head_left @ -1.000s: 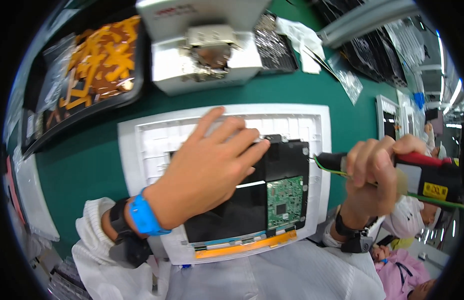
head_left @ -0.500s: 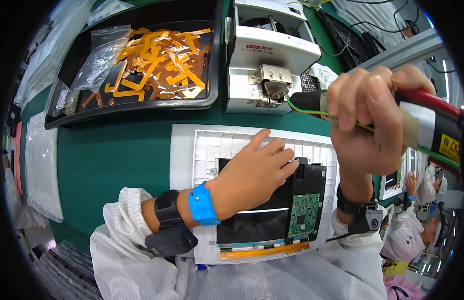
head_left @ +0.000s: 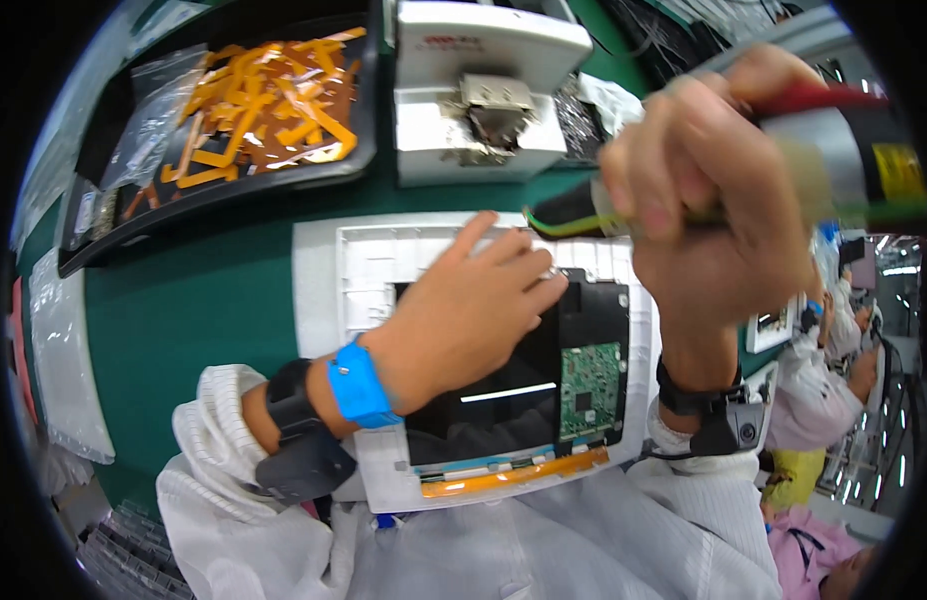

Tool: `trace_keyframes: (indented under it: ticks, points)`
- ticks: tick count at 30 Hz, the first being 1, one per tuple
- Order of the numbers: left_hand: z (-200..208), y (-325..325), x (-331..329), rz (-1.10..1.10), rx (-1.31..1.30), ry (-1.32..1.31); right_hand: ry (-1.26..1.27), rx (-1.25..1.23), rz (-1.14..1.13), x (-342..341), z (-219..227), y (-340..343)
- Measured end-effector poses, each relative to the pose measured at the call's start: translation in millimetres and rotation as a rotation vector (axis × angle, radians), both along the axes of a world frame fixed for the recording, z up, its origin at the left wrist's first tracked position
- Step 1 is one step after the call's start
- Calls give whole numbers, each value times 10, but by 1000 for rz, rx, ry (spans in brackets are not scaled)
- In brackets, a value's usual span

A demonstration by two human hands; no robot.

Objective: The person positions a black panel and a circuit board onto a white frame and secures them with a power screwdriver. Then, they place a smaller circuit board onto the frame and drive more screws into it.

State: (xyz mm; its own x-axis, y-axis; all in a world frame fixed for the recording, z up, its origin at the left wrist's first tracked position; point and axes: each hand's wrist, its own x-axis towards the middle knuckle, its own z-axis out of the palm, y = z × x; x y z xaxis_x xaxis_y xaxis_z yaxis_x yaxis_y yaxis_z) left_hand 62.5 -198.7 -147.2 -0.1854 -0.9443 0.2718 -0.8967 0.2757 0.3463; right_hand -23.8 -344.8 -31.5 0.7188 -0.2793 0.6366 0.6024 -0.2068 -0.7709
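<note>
A white plastic housing [head_left: 361,290] with a black display panel [head_left: 503,400] set in it lies in front of me. A green circuit board [head_left: 589,385] sits on the panel's right part, and an orange ribbon strip [head_left: 513,474] runs along the near edge. My left hand [head_left: 463,310] rests over the upper part of the housing, fingers spread and holding nothing visible. Wrapped round an electric screwdriver [head_left: 833,150], my right hand [head_left: 708,190] is above the upper right of the housing. The screwdriver's dark nose, with a green-yellow wire along it, points left, near my left fingertips; its bit is blurred.
A white screw feeder [head_left: 423,130] with a metal outlet stands beyond the housing. At the far left, a black tray [head_left: 328,170] holds orange flexible strips [head_left: 273,105] and plastic bags. Clear plastic packaging [head_left: 68,350] lies on the green mat's left edge. Other people work at the right.
The screwdriver's nose has come away from the feeder's outlet, toward the housing and my left hand. The whole view has shifted somewhat. My left hand stays on the housing.
</note>
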Motion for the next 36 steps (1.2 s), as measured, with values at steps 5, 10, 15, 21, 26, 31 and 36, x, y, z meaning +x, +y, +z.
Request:
trace_keyframes:
  ticks: [5,10,15,21,26,31,36]
  points:
    - [-7,-5,34,-21,38,82,125,87,-254,-944,71,404]
    - [34,-22,30,-22,10,46,188,80,-504,-1690,2,682]
    - [50,-63,10,-29,21,37,194,54,-579,-1948,-132,788]
    - [69,-40,1,-17,38,-5,206,60,-563,-1941,-256,757]
    - [66,-31,13,-19,42,-15,198,59,-576,-1931,-309,742]
    - [149,21,-112,-17,57,-50,195,65,-599,-1926,-326,752]
    - [280,110,-468,-319,154,50,211,62,-606,-1991,-285,760]
